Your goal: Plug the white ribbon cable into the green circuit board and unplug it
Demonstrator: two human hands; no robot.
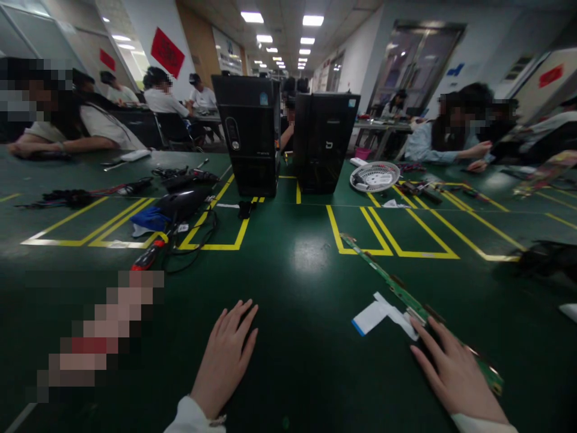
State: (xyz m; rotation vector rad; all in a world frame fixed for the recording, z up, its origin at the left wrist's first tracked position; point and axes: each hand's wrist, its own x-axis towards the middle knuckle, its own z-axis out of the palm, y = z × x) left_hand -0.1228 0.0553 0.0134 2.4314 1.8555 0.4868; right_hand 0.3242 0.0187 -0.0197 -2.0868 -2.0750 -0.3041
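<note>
The left hand (226, 355) lies palm down over the near part of the dark green table (306, 373), its fingers stretched forward, the thumb set a little apart, and nothing in its grasp. The right hand (457, 370) reaches across a long, narrow green circuit board (383, 273); its fingers are extended over the near half of the strip rather than curled round it, and whether they press on it I cannot tell. The board lies slantwise on the table, its far end within a yellow tape outline (358, 251) and its near end showing beyond the hand on the right. A white ribbon cable (372, 317) with a blue-edged end lies just left of the board, its other end running in close to the right hand's fingertips.

Farther back, two black computer towers (250, 138) stand upright side by side with a gap between them. To their right is a round white basket (375, 170) with small things in it. On the left side lie a glossy black device (187, 201), a piece of blue material (151, 218) just beside it, and a bundle of dark cables (72, 197). A red-and-black handle (148, 255) points toward the device, its near end meeting a pixelated patch. Several people sit around this and other tables.
</note>
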